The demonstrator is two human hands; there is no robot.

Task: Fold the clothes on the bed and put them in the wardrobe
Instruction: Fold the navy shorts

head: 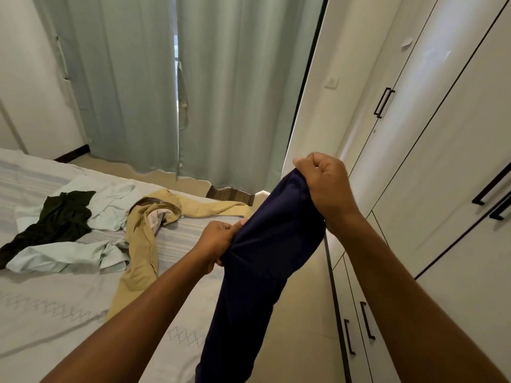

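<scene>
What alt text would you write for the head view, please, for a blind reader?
The left hand and right hand grip a navy garment, held up beside closed wardrobe doors. On the bed lie tan trousers, a pale green shirt and a black garment, unfolded.

Navy garment point(265, 261): lower end cut by bottom edge; kind, I cannot tell. Left hand point(214, 241) fingers partly hidden in its folds. Beige trousers point(141, 244): one leg passes behind my left forearm. Wardrobe point(442, 161) cut at right edge.

Pale green curtains point(221, 92) drawn w/ slim gap; wall switch point(331, 82) to R
</scene>
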